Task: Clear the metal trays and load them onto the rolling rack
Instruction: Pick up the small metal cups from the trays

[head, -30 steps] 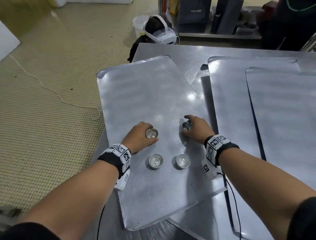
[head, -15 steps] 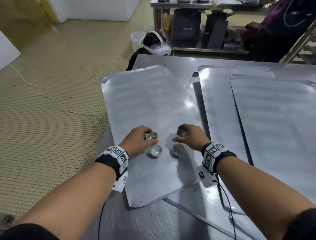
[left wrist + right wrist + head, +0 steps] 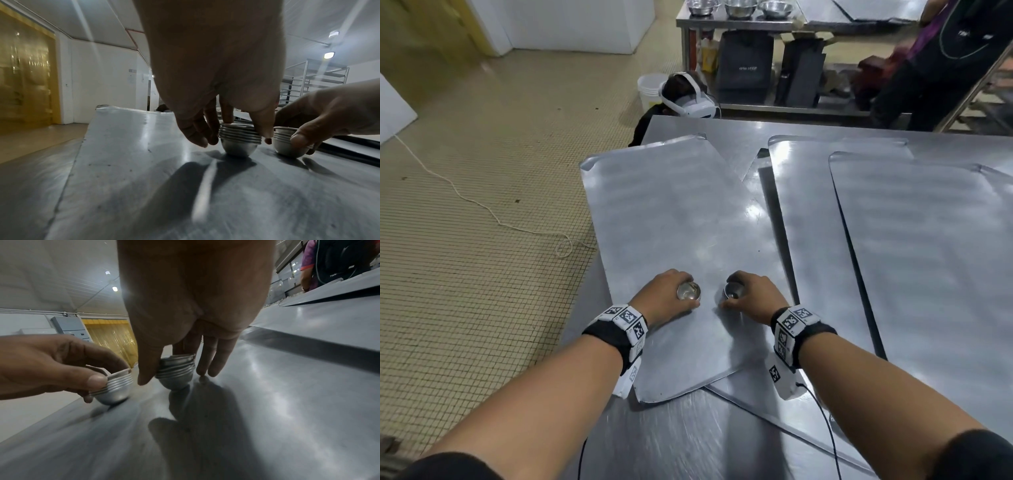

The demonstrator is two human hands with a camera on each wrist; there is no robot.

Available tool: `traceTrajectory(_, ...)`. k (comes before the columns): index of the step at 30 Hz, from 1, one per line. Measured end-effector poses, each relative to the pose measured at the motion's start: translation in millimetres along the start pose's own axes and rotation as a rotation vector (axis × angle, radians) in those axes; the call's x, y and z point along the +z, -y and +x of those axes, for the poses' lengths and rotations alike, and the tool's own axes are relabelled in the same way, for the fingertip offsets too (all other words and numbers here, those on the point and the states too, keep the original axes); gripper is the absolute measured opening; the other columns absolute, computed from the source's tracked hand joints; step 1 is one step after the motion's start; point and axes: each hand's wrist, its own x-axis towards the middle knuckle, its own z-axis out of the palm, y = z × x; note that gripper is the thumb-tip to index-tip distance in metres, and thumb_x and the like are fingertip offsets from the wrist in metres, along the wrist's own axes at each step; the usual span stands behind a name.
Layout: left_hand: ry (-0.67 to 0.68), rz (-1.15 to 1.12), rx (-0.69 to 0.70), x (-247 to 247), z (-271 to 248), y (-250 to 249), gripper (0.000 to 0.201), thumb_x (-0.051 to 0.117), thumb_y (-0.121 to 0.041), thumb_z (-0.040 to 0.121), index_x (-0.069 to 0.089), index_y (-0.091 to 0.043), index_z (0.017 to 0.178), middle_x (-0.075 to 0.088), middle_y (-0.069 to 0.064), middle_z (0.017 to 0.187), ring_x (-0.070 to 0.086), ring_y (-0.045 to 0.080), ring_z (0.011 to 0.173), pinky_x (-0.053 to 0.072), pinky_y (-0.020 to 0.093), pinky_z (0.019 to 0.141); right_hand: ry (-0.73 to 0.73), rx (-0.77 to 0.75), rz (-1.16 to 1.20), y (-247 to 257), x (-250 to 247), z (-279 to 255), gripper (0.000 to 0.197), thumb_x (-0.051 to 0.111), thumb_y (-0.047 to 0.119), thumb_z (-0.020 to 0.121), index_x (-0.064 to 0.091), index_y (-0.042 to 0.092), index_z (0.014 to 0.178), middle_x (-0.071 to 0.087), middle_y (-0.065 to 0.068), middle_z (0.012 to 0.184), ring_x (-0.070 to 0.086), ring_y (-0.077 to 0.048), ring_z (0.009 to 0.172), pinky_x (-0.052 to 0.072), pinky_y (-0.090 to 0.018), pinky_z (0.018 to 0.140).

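Observation:
A large flat metal tray (image 3: 671, 212) lies skewed on the steel table. Near its front my left hand (image 3: 669, 294) pinches a stack of several small nested metal cups (image 3: 689, 291) (image 3: 239, 139), which stands on the tray. My right hand (image 3: 748, 294) pinches a second stack of nested cups (image 3: 734, 291) (image 3: 174, 372) just to the right, also resting on the tray. In the left wrist view the right hand's stack (image 3: 287, 142) shows beside mine. A rolling rack (image 3: 312, 81) stands in the background there.
More flat trays (image 3: 928, 240) overlap on the table to the right. A person (image 3: 941, 51) stands at the far right by another steel table holding bowls (image 3: 736, 7). A white headset (image 3: 688, 99), a bucket and a floor cable (image 3: 465, 198) lie to the left and beyond.
Both hands drew back toward me and set their stacks over the two loose cups at the tray's front; those cups are now nested under the stacks.

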Motion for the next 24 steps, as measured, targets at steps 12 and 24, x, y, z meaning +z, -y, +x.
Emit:
traceTrajectory(12,-0.014,0.020,-0.033,-1.5,-14.0,-2.1,0.053,0.080,-0.042,0.076,0.063,-0.020,0.121,0.067,-0.001,0.118,0.061,0.019,0.105,0.051,0.034,0.091,0.002,0.012,0.005,-0.7,2.5,-18.3,0.066,0.077,0.046,0.079,0.056,0.025,0.138,0.068,0.000,0.126,0.063,-0.020,0.113,0.050,-0.035,0.096)
traceTrajectory(24,-0.007,0.023,0.040,2.2,-36.3,-3.5,0.052,0.078,-0.041,0.076,0.065,-0.022,0.122,0.067,-0.003,0.117,0.062,0.018,0.107,0.050,0.033,0.093,-0.081,0.054,0.023,8.4,8.0,-56.4,0.053,0.076,0.036,0.083,0.061,0.018,0.131,0.067,-0.003,0.123,0.063,-0.021,0.110,0.050,-0.034,0.096)
